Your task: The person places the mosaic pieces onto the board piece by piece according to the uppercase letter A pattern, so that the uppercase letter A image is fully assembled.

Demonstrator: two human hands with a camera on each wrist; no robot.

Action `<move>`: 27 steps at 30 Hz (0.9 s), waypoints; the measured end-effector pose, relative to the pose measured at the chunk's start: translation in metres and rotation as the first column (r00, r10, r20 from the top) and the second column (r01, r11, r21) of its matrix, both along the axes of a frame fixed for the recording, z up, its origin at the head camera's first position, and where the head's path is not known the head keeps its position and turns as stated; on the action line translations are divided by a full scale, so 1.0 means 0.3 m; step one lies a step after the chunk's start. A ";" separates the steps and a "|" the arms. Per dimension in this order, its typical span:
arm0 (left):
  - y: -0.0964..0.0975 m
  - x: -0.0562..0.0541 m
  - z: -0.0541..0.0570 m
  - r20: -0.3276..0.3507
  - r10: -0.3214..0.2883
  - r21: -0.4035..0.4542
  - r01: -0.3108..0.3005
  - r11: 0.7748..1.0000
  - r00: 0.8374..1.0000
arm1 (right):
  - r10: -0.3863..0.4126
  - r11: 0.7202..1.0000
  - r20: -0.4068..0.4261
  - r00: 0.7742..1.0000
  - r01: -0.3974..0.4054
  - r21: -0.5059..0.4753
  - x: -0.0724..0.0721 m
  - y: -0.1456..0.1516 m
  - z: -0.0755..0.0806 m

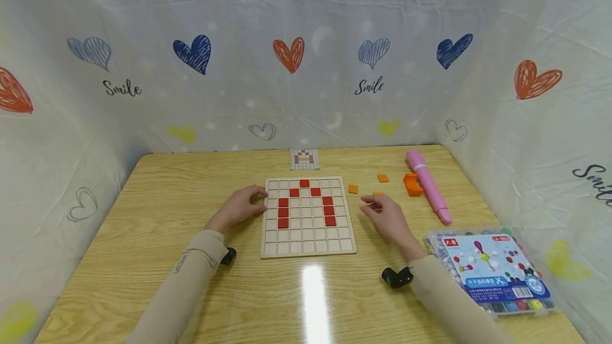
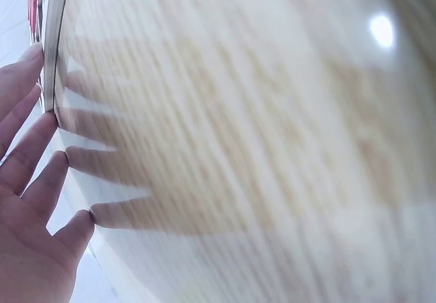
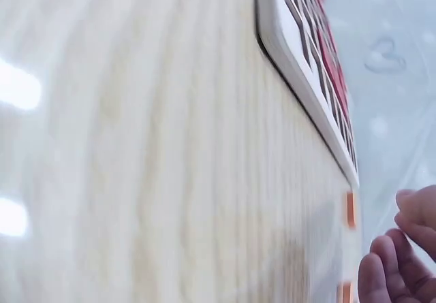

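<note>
A square wooden grid board [image 1: 309, 247] lies flat on the table, with several red tiles [image 1: 283, 211] set in its cells in an arch shape. My left hand [image 1: 240, 205] is at the board's left edge. In the left wrist view its fingers [image 2: 44, 184] are spread, with fingertips at the board's side and on the table. To the right of the board, my right hand [image 1: 386, 217] hovers with loosely bent fingers, and no tile shows in it. Near its fingertips lie an orange tile [image 1: 353, 189] and another orange tile [image 1: 378, 193], partly hidden; a third orange tile [image 1: 383, 178] is farther back.
Behind the board lies a small pattern card [image 1: 304, 159]. Farther right are an orange open holder [image 1: 413, 185], a pink wand-shaped object [image 1: 429, 187] and a plastic box [image 1: 497, 269] with a molecule picture. A printed curtain [image 1: 229, 94] hangs behind the table [image 1: 158, 216].
</note>
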State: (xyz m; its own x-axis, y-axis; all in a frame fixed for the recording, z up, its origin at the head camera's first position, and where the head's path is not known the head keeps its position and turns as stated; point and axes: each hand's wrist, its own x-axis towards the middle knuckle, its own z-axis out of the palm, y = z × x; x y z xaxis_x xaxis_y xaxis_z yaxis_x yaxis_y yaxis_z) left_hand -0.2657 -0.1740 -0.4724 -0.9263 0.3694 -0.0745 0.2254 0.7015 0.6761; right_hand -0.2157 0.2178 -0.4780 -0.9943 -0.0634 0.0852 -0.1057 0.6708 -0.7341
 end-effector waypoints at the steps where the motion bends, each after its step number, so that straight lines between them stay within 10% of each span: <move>1: 0.000 0.000 -0.001 0.000 0.001 -0.002 -0.001 1.000 1.000 | -0.029 1.000 0.011 1.000 0.029 -0.003 -0.003 0.021 0.000; 11: 0.001 0.003 0.000 0.019 0.016 -0.001 -0.016 1.000 1.000 | -0.170 0.985 0.100 0.980 0.167 0.040 -0.052 0.190 -0.024; 27: 0.004 0.009 0.011 0.005 -0.001 0.002 0.001 1.000 1.000 | 0.056 0.995 0.061 0.997 -0.061 0.083 -0.122 0.190 -0.024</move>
